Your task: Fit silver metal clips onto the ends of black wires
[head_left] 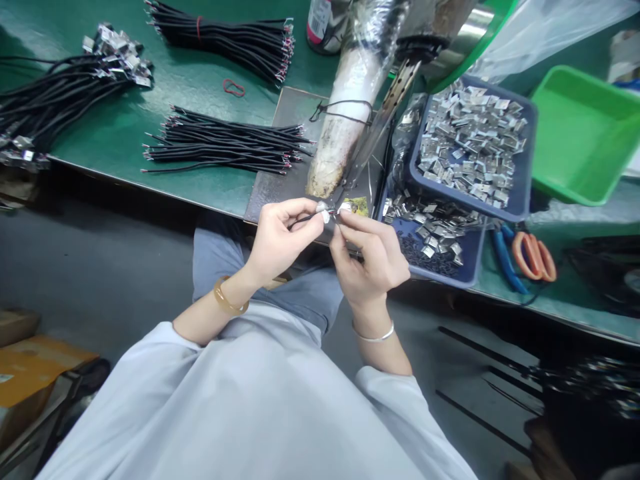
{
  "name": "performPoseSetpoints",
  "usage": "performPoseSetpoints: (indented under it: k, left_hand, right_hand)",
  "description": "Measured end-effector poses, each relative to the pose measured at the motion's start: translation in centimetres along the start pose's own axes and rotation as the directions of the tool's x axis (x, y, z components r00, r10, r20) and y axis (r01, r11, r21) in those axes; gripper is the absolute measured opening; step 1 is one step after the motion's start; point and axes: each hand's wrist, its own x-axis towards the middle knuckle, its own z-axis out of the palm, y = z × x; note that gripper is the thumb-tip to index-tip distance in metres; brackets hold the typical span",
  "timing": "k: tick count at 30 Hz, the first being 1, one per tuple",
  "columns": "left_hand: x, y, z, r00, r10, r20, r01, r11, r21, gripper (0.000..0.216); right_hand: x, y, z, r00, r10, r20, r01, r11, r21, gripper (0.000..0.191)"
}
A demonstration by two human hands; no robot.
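My left hand (280, 240) pinches a short black cable (300, 219) between thumb and index finger, white covers on the fingertips. The cable's thin stripped wires point right, toward my right hand (369, 253). The thumb and fingers of that hand are closed together at the wire ends; whatever lies between them is too small to make out. Just above both hands, a soldering iron (400, 90) with a perforated metal barrel slants downward. Beside it leans a stained white tube (347, 100) tied with black cord. A yellow patch (356, 205) lies behind my right fingertips.
Loose black cables (225, 140) lie left of the dark board (265, 193), with a tied bundle (225, 37) behind. Cables with metal connectors (120, 57) lie far left. Right are a blue-grey tray (531, 153) of metal shells, a lower tray (470, 277), a green bin (585, 133) and pliers (535, 257).
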Motion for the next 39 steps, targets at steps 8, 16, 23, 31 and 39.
performPoseSetpoints:
  k: [8,16,23,31,39]
  left_hand:
    - [-0.1,-0.2,-0.5,0.997,-0.073,0.022,0.072,0.997,0.040,0.015]
    - [-0.4,-0.2,-0.3,0.997,-0.056,0.052,0.055,0.998,0.007,0.016]
    - [-0.7,-0.1,-0.5,0.997,0.043,0.066,-0.047,0.996,0.069,0.011]
    - [-0.3,-0.3,-0.7,0.998,0.007,0.063,-0.015,0.991,0.131,0.015]
    - [-0.7,-0.3,-1.2,0.935,0.312,0.166,-0.354,0.845,0.401,0.013]
  right_hand:
    - [-0.4,0.1,0.0,0.998,-0.064,0.011,0.064,0.998,0.012,0.018]
    - [-0.1,-0.1,-0.3,1.000,-0.016,-0.015,0.016,1.000,-0.001,0.014]
    - [0.4,-0.6,-0.9,0.902,0.406,0.147,-0.432,0.858,0.278,0.008]
    - [1.0,-0.9,-1.5,0.803,0.525,0.282,-0.595,0.736,0.323,0.010]
    - [1.5,-0.3,-1.7,0.680,0.568,0.463,-0.732,0.557,0.392,0.016]
